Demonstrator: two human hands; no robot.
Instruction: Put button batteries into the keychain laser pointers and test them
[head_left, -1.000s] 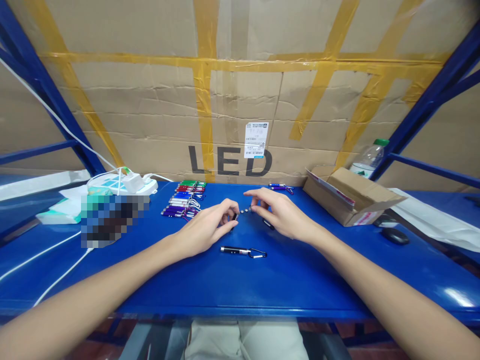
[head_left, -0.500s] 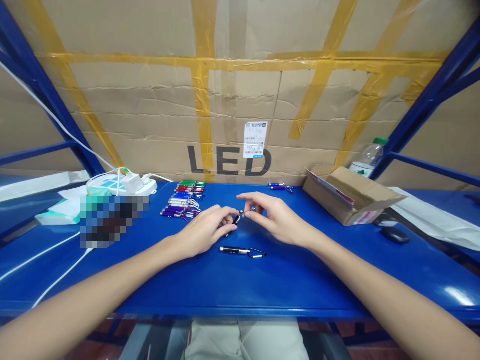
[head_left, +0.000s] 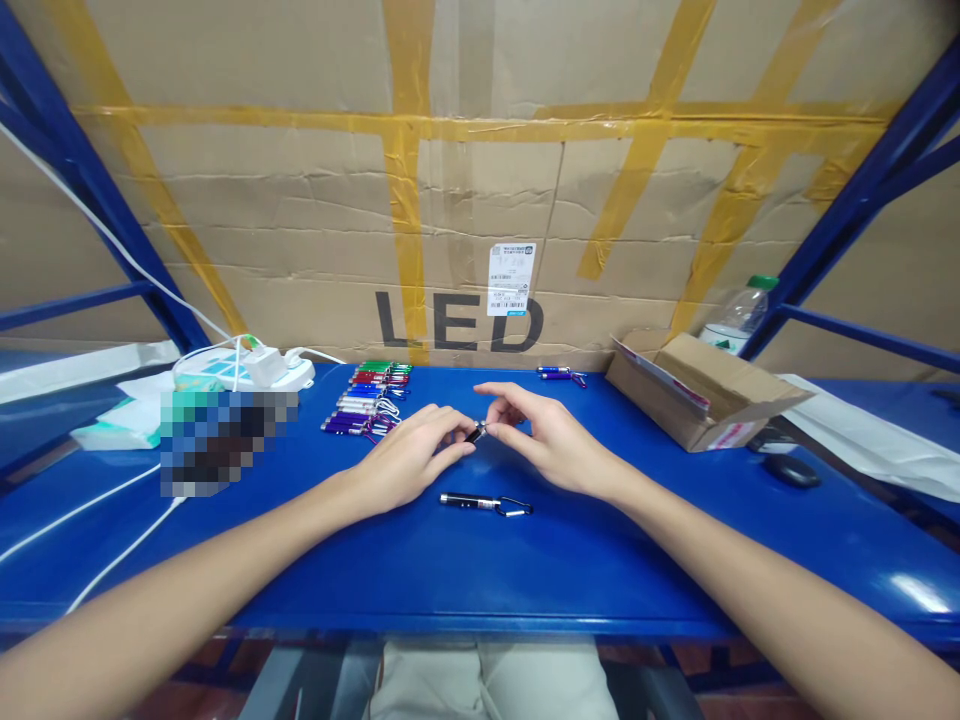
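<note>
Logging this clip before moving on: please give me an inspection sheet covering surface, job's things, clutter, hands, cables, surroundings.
Surface: glossy blue tabletop.
Job's things: black tube between the hands; black pen-shaped keychain lying nearer the person; coloured keychains grouped at back left.
Clutter: open cardboard box, plastic bottle and computer mouse at right.
Hands: left hand pinches the tube; right hand is at its end, grip too small to tell.
Cables: white cables around the power strip, left.
Surroundings: taped cardboard backdrop marked LED; blue metal frame.

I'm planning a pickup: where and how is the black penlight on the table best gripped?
Probably pinch the black penlight mid-barrel from above, across its width: it lies flat, long and slim, and the carabiner at its right end may swing.
</note>
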